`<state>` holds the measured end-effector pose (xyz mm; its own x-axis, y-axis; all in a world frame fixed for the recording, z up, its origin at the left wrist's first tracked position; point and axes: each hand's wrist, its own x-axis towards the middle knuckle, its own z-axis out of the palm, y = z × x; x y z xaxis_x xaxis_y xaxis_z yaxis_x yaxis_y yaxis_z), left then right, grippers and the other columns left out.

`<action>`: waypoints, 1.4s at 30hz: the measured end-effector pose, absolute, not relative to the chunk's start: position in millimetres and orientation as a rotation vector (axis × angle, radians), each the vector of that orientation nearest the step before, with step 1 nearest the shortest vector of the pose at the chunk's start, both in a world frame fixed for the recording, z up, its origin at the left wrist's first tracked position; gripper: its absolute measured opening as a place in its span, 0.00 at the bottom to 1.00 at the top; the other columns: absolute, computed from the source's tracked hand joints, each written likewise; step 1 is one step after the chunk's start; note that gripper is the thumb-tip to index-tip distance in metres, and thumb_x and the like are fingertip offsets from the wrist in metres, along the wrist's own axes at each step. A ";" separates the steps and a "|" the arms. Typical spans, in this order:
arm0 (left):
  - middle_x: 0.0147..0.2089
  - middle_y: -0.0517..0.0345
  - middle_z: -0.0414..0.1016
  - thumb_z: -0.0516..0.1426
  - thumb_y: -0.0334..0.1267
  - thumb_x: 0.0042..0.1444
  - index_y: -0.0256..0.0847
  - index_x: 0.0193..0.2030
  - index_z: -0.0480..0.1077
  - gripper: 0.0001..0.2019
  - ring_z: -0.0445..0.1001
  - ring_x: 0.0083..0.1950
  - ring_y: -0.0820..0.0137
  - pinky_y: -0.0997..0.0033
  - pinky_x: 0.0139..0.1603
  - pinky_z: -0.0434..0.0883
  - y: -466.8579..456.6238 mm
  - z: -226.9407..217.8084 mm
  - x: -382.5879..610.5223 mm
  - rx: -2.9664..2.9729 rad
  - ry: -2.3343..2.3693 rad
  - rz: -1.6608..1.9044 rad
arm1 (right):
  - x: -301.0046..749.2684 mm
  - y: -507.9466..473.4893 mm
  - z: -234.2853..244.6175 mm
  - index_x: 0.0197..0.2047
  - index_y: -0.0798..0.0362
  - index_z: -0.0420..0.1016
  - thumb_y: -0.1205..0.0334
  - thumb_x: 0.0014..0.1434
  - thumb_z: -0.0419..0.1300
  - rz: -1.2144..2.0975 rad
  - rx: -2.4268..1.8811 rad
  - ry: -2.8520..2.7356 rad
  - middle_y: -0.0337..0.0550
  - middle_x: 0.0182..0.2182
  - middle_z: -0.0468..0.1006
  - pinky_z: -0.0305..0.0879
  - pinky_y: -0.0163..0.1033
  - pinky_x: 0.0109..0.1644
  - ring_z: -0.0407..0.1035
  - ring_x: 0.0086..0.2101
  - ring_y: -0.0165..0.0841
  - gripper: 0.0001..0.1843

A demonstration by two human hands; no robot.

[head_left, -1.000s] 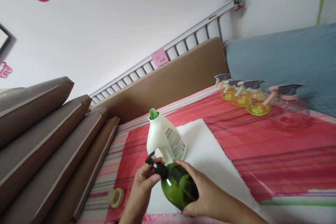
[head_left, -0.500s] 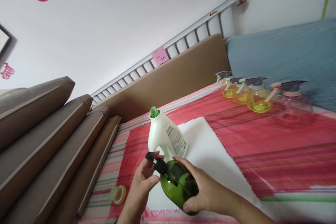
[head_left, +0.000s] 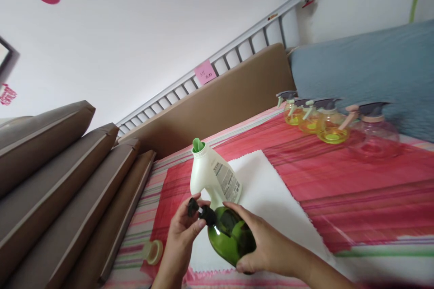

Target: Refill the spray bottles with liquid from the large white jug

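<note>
A green pump bottle is tilted, its neck toward the left, above a white mat. My right hand wraps around the bottle's body from the right. At the neck, the thumb and fingers of my left hand are closed on the black pump head. Just behind stands a white jug with a handle, its mouth uncapped and showing a green spout. A pale yellow-green cap lies on the cloth left of my left forearm.
Several spray bottles with trigger heads stand at the right back, some with yellow liquid inside. Brown cushioned panels line the left side. A brown headboard and a blue cushion bound the red striped cloth.
The pump's nozzle has turned slightly in my left hand, and the left fingers have shifted around it. My right hand keeps its hold on the bottle. The view has moved a little.
</note>
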<state>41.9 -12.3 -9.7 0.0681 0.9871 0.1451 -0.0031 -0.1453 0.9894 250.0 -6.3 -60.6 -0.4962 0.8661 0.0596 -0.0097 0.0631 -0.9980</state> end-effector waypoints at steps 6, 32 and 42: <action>0.50 0.50 0.74 0.65 0.39 0.45 0.47 0.55 0.66 0.28 0.71 0.51 0.61 0.65 0.51 0.67 -16.8 -9.5 48.5 1.311 1.070 1.257 | 250.1 -6.5 -62.5 0.62 0.50 0.53 0.71 0.30 0.71 1.477 -0.882 -1.622 0.47 0.56 0.66 0.56 0.46 0.58 0.62 0.52 0.43 0.56; 0.47 0.53 0.74 0.67 0.39 0.42 0.50 0.55 0.67 0.30 0.69 0.51 0.63 0.66 0.52 0.65 -12.2 -22.0 59.9 1.177 1.007 1.329 | 253.9 -4.0 -69.4 0.63 0.49 0.53 0.67 0.30 0.72 1.383 -0.886 -1.692 0.49 0.58 0.64 0.54 0.48 0.59 0.59 0.55 0.45 0.56; 0.39 0.55 0.76 0.68 0.38 0.39 0.48 0.53 0.69 0.31 0.72 0.45 0.64 0.65 0.50 0.65 -11.0 -21.6 65.1 1.097 1.010 1.373 | 255.7 -5.6 -67.4 0.63 0.50 0.52 0.69 0.30 0.71 1.382 -0.878 -1.661 0.50 0.59 0.63 0.53 0.48 0.60 0.58 0.56 0.45 0.56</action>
<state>65.1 -11.0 -21.6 -0.0189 0.9965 0.0810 -0.2198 -0.0832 0.9720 255.7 -5.6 -67.4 -0.4507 0.8819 0.1381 0.0246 0.1669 -0.9857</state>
